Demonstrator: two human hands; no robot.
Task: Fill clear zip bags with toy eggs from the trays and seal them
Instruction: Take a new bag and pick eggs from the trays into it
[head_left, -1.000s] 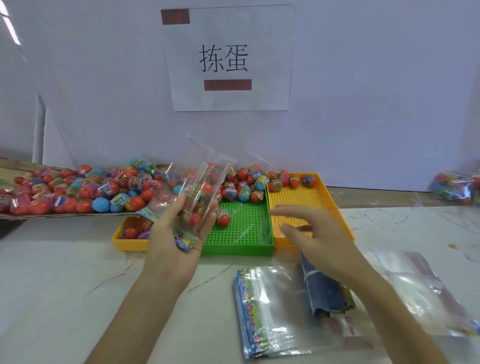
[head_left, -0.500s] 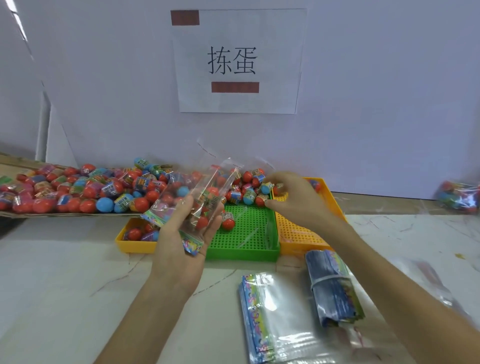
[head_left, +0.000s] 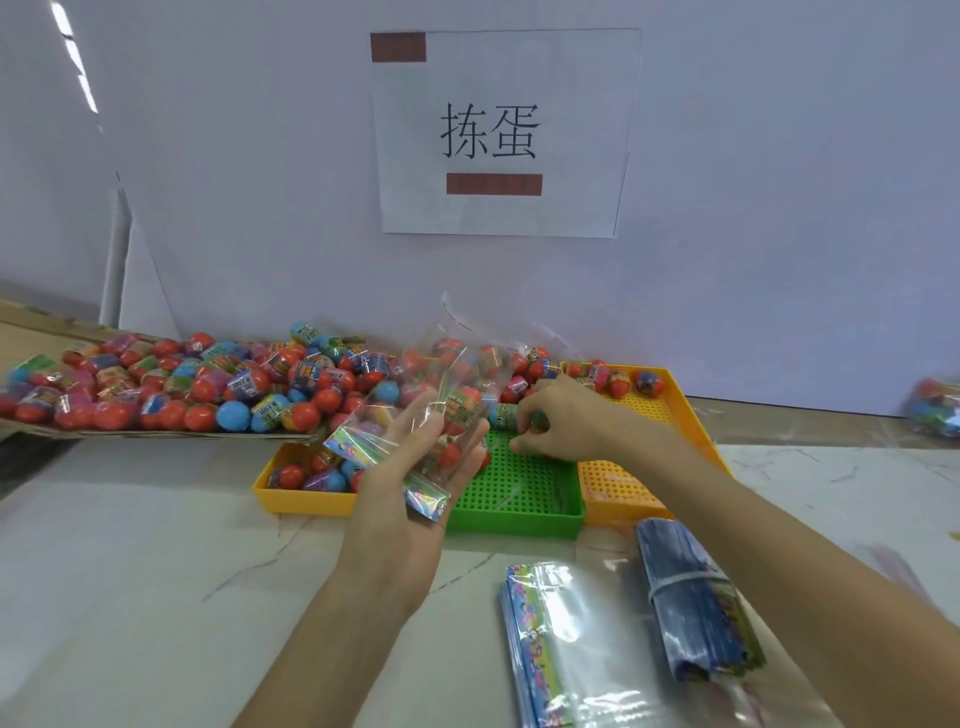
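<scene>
My left hand (head_left: 415, 478) holds a clear zip bag (head_left: 415, 415) upright in front of the trays, its colourful strip across my fingers. My right hand (head_left: 561, 426) reaches over the green tray (head_left: 519, 499) and curls its fingers round a toy egg (head_left: 511, 413) at the tray's far end. More eggs lie at the back of the green tray, in the right yellow tray (head_left: 691, 415) and in the left yellow tray (head_left: 306, 493).
A big heap of eggs (head_left: 156, 384) fills a cardboard tray on the left. Flat empty bags (head_left: 566, 644) and a banded bundle of bags (head_left: 696, 613) lie near my right forearm. A filled bag (head_left: 935, 405) sits far right. A white wall with a paper sign stands behind.
My right hand moved from above the yellow tray forward and left to the eggs behind the green tray and closed on one. My left hand kept the bag nearly still.
</scene>
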